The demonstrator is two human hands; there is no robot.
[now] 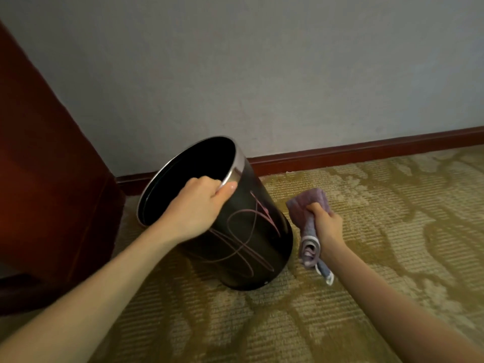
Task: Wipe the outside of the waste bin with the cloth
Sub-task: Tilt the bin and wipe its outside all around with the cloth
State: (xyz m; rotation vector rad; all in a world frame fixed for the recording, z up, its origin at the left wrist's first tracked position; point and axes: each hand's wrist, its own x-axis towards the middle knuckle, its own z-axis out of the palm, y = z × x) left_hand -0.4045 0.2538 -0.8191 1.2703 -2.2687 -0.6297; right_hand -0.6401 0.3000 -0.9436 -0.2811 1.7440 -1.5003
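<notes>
Black round bin (246, 231), glossy, pink looping lines on its wall, silver rim band; tilted on patterned ribbed carpet (366, 231) near the wall (262, 61). Left hand (199, 205) clamped on the rim, fingers hidden inside. Right hand (326, 224), just right of the bin, closed on a bunched purple cloth (307, 208), apart from the bin. Cloth's folds blurred.

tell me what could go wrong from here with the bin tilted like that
The waste bin is tilted and held only at its metal rim by the left hand; pushing with the cloth could make it slip or roll on the carpet. The cloth's loose end dangles below the right hand and might drag on the floor.
</notes>
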